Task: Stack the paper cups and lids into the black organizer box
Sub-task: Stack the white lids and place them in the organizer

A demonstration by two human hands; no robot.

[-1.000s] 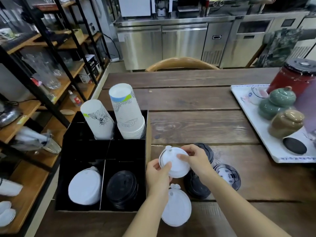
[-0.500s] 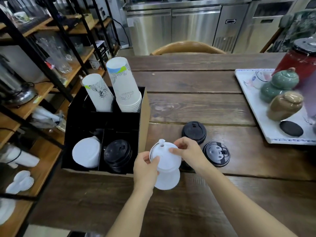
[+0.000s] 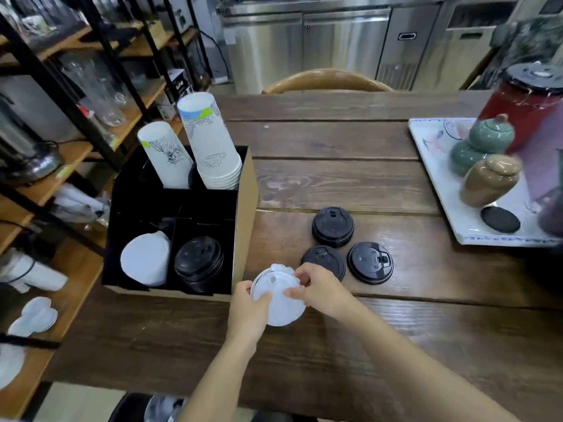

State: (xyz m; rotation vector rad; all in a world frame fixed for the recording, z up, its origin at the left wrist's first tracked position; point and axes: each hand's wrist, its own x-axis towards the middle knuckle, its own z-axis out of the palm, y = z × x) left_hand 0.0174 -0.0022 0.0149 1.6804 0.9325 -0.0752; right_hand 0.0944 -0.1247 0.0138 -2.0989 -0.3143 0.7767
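Both hands hold a white lid (image 3: 278, 300) just right of the black organizer box (image 3: 242, 208); a second white lid seems to lie under it. My left hand (image 3: 248, 306) pinches its left edge and my right hand (image 3: 316, 289) grips its right edge. Inside the box's near compartments sit white lids (image 3: 146, 263) and a stack of black lids (image 3: 198, 263). Two stacks of white paper cups (image 3: 210, 147) stand upside down in the far compartments. Three black lids (image 3: 332, 226) lie on the table to the right of my hands.
A white tray (image 3: 438, 184) with green and brown ceramic jars and a red container sits at the table's right. Wooden shelving (image 3: 73, 153) with glassware stands to the left. A chair back (image 3: 327, 82) rises beyond the table's far edge.
The white lid in my hands has come down onto the one lying on the table, so the two now overlap. The view has shifted slightly.
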